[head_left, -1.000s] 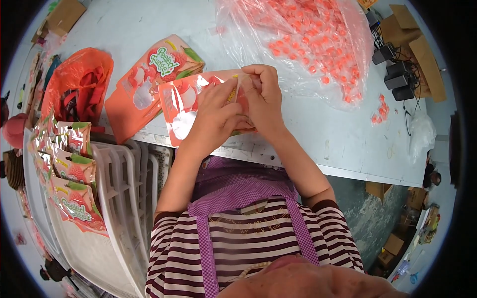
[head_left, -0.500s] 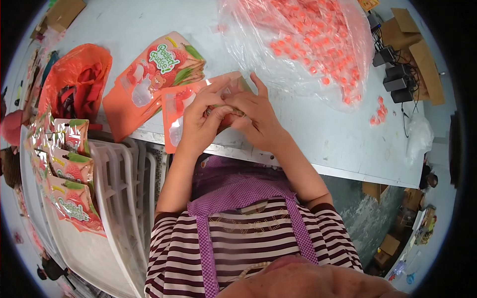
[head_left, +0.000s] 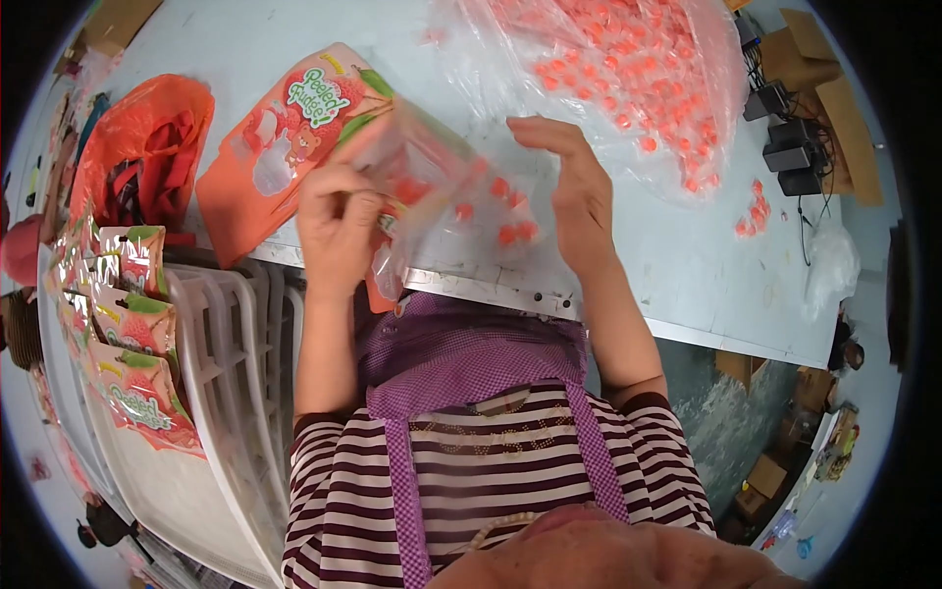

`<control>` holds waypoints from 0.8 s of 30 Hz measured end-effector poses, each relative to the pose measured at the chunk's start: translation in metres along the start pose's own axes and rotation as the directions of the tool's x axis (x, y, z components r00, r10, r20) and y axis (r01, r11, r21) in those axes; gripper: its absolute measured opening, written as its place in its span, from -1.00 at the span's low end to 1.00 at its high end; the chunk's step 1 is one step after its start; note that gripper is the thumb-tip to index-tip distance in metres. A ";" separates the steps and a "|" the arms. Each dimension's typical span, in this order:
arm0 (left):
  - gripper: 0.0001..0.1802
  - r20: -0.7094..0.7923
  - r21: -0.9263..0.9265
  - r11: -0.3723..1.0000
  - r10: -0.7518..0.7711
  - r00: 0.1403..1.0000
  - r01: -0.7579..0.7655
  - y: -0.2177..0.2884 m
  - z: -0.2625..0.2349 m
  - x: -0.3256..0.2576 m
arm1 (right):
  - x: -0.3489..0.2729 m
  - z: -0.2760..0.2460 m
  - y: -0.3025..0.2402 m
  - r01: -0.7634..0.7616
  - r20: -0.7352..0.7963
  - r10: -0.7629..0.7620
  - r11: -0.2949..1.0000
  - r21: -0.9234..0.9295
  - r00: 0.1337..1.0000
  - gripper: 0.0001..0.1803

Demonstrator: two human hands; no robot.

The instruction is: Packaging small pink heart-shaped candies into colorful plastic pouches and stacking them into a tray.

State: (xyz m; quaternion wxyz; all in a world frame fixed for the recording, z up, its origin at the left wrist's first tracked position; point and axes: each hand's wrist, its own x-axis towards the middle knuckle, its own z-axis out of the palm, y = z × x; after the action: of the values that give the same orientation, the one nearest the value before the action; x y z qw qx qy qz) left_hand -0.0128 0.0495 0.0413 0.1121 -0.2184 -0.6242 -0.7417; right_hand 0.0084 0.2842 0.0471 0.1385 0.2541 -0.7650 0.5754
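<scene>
My left hand (head_left: 337, 228) pinches the edge of a printed candy pouch (head_left: 385, 265), red and green with a see-through part. The pouch is tilted over the table's front edge and partly smeared by motion. Several small red candies in clear wrapping (head_left: 507, 232) show between the pouch and my right hand; I cannot tell if they all rest on the table. My right hand (head_left: 581, 196) is raised beside them, fingers stretched out, with nothing in it. A stack of flat printed pouches (head_left: 270, 147) lies beyond my left hand.
At the far right of the table a large clear bag (head_left: 628, 108) holds many red candies. Black power adapters (head_left: 790, 147) with cables sit by the right edge. A red plastic bag (head_left: 147, 157) stands at left, above white crates (head_left: 221, 363) with filled pouches (head_left: 142, 393).
My hands have come apart: the left moved left with the pouch, the right moved right and opened. Small red candies now show between them.
</scene>
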 end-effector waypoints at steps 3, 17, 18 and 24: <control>-0.90 -0.047 0.013 0.997 0.076 0.996 -0.075 0.007 -0.004 0.005 | -0.008 0.010 0.010 -0.132 0.118 0.188 0.919 -0.373 0.975 -0.23; -0.83 -0.044 0.084 0.984 0.164 0.986 -0.160 0.021 -0.010 0.003 | 0.011 0.023 0.014 0.136 0.511 0.412 0.664 -0.735 0.754 -0.09; -0.82 -0.036 0.111 0.983 0.153 0.988 -0.149 0.022 -0.010 0.002 | 0.003 0.022 0.011 0.135 0.515 0.418 0.664 -0.735 0.749 -0.09; -0.84 0.063 0.064 0.993 0.099 0.993 -0.103 0.010 -0.009 0.000 | -0.031 0.029 0.028 0.235 0.405 0.138 0.632 -0.739 0.904 -0.30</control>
State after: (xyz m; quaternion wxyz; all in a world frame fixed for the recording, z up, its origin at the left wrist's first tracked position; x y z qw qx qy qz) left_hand -0.0104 0.0387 0.0490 0.1378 -0.2679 -0.6399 -0.7069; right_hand 0.0213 0.2695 0.0004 0.0796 0.3099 -0.9401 0.1178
